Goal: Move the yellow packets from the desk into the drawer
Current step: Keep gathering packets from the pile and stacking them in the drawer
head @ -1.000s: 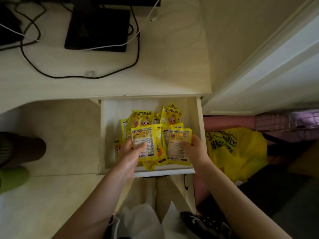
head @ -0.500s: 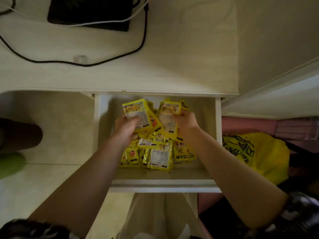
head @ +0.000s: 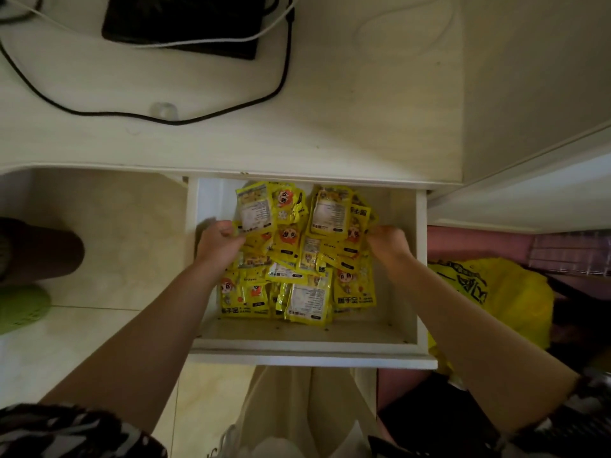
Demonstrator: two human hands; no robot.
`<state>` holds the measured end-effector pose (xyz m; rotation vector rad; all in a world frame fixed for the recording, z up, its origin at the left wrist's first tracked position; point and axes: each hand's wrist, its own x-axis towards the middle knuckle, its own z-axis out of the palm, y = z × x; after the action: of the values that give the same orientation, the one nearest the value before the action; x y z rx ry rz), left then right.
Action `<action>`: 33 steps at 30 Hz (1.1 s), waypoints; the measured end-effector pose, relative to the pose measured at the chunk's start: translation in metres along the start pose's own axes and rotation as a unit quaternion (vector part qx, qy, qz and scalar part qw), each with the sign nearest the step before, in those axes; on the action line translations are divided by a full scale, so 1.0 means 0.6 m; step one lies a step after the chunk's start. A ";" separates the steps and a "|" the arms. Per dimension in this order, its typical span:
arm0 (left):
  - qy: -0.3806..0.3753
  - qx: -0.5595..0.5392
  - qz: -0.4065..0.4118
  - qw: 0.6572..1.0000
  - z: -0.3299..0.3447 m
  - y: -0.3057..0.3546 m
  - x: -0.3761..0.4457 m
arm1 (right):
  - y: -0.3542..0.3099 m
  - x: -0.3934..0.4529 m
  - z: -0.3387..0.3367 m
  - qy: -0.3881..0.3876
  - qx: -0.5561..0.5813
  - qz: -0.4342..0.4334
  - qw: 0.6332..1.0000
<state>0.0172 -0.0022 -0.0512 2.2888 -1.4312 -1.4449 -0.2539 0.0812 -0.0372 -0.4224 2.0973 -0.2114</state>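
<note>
The white drawer (head: 421, 279) stands pulled out below the tabletop (head: 330, 120), and everything here is placed from it. Inside lies one heap of yellow packets (head: 297, 259), too overlapped to count exactly; well over a dozen show, covering the drawer's back and middle, with bare floor along its front edge. Two hands reach in. The left hand (head: 220, 242) curls its grip at the heap's left side, fingers closed on a packet edge. The right hand (head: 388, 241) curls its grip at the heap's right side, pinching packets there. Behind the drawer, the pale wood tabletop carries one black flat device (head: 182, 24), one black cable (head: 284, 71) and one white cable (head: 274, 23). Right of the drawer sits one yellow plastic bag (head: 496, 292). Left of it is tiled floor (head: 132, 242).
</note>
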 end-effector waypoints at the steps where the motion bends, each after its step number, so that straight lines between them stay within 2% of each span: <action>1: 0.001 0.009 0.005 1.000 -0.003 -0.002 -0.008 | 0.003 -0.010 -0.004 0.001 0.004 -0.006 1.000; 10: 0.003 0.040 0.079 0.996 -0.014 -0.031 -0.103 | 0.018 -0.129 -0.013 -0.015 -0.051 -0.106 0.993; 16: 0.008 0.061 0.127 0.990 -0.020 -0.050 -0.196 | 0.022 -0.208 0.014 -0.039 -0.069 -0.186 0.979; 20: 0.041 0.099 0.172 0.979 -0.038 -0.080 -0.261 | 0.021 -0.257 0.040 -0.060 -0.123 -0.246 0.960; 24: 0.079 0.108 0.195 0.972 -0.064 -0.126 -0.315 | 0.019 -0.306 0.078 -0.064 -0.179 -0.312 0.931; 27: 0.095 0.103 0.167 0.976 -0.083 -0.169 -0.345 | 0.016 -0.341 0.111 -0.075 -0.235 -0.350 0.904; 33: 0.126 0.089 0.131 0.979 -0.141 -0.261 -0.388 | 0.004 -0.410 0.198 -0.101 -0.370 -0.420 0.822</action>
<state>0.1557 0.2246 0.0728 2.1761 -1.7575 -0.9516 -0.0339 0.1785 0.0927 -1.7578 1.5762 0.1646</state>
